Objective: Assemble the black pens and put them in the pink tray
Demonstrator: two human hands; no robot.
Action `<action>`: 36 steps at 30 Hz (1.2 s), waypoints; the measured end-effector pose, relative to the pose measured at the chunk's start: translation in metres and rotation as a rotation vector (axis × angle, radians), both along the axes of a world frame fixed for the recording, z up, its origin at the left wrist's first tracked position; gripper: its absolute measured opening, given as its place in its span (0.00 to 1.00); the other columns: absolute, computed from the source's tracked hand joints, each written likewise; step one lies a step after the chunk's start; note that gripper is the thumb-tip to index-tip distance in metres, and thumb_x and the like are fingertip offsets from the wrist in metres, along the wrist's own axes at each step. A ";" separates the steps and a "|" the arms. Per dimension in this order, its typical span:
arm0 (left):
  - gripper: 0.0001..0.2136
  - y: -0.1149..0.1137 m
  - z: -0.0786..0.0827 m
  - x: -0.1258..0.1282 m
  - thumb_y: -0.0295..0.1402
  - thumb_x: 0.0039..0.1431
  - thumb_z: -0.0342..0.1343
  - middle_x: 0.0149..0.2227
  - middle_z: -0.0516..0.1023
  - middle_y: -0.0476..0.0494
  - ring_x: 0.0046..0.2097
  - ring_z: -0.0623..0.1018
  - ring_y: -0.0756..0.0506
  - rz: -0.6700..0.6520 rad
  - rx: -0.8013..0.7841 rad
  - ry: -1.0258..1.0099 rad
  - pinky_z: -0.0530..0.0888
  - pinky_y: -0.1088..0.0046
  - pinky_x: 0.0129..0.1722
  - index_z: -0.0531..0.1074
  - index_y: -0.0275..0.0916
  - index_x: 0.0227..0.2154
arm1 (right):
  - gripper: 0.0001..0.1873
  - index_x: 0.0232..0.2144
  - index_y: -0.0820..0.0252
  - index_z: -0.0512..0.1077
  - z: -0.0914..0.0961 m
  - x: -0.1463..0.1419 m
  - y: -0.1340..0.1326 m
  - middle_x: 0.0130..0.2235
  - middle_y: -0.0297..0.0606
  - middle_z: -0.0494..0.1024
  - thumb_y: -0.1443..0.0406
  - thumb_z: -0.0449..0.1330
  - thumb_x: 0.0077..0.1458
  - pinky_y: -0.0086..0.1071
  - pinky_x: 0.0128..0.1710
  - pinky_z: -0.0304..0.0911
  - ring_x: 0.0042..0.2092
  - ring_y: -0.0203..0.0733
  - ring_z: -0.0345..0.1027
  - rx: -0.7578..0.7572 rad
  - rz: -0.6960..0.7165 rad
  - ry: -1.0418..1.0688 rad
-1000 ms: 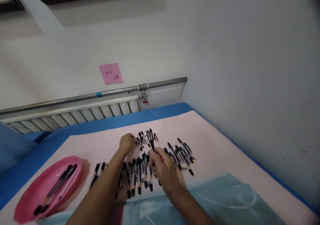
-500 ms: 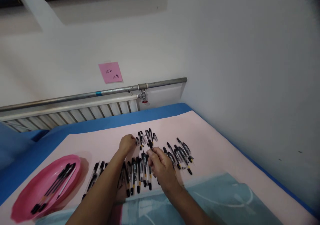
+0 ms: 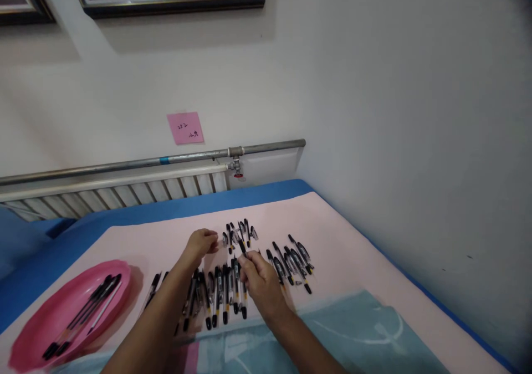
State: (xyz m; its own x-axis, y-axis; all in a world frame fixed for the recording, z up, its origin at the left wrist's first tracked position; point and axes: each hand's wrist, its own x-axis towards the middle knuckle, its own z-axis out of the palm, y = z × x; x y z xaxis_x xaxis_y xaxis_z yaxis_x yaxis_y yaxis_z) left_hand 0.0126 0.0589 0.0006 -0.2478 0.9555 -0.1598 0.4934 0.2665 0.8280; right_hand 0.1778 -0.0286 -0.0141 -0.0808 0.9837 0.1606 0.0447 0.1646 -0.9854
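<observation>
Black pen (image 3: 242,246) pinched in right hand (image 3: 262,280), poking out ahead of grip. Should feel light, stiff, bit slippery; best held round middle. Left hand (image 3: 203,242) left of grip, curled; can't tell if holding anything.

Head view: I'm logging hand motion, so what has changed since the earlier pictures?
The left hand has drawn slightly left, away from the far pens; whether it let go of anything is unclear. The right hand still grips a black-ended pen; the pink tray and the pens in it stay put.
</observation>
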 end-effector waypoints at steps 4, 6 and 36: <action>0.04 -0.036 0.015 0.000 0.24 0.51 0.53 0.28 0.76 0.42 0.31 0.76 0.51 -0.043 0.047 -0.708 0.72 0.74 0.37 0.71 0.33 0.30 | 0.15 0.19 0.58 0.59 0.000 -0.005 -0.004 0.18 0.26 0.61 0.60 0.48 0.55 0.24 0.24 0.52 0.21 0.31 0.55 0.013 0.056 -0.033; 0.03 -0.051 0.016 0.002 0.23 0.50 0.54 0.27 0.76 0.42 0.30 0.76 0.51 -0.017 0.023 -1.030 0.73 0.74 0.36 0.71 0.32 0.29 | 0.16 0.18 0.59 0.59 0.001 -0.008 -0.008 0.18 0.27 0.61 0.61 0.48 0.55 0.24 0.25 0.52 0.22 0.31 0.56 0.021 0.094 -0.065; 0.08 -0.074 -0.006 0.000 0.28 0.42 0.62 0.34 0.77 0.42 0.33 0.75 0.49 -0.010 0.004 -1.110 0.72 0.75 0.34 0.73 0.34 0.29 | 0.15 0.19 0.59 0.61 -0.018 -0.021 -0.003 0.18 0.27 0.65 0.60 0.47 0.55 0.25 0.25 0.51 0.24 0.32 0.59 -0.043 0.149 -0.271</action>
